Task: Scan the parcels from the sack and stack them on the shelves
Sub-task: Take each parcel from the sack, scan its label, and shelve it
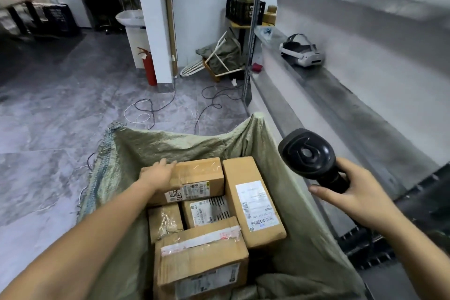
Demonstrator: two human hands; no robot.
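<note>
An open green woven sack (170, 143) stands on the floor in front of me with several brown cardboard parcels inside. My left hand (158, 174) lies on the left end of the far parcel (199, 175), which carries a white label on its near side. A long parcel (250, 200) with a white label lies at the right. A large taped parcel (202, 258) sits nearest me. My right hand (358, 200) grips a black barcode scanner (309, 156) by its handle, held above the sack's right edge.
Grey metal shelves (341, 95) run along the right; a white headset (302, 51) lies on one. Cables (146, 109) trail over the tiled floor beyond the sack. A red fire extinguisher (149, 68) stands by a white pillar. Black crates (243, 10) sit at the back.
</note>
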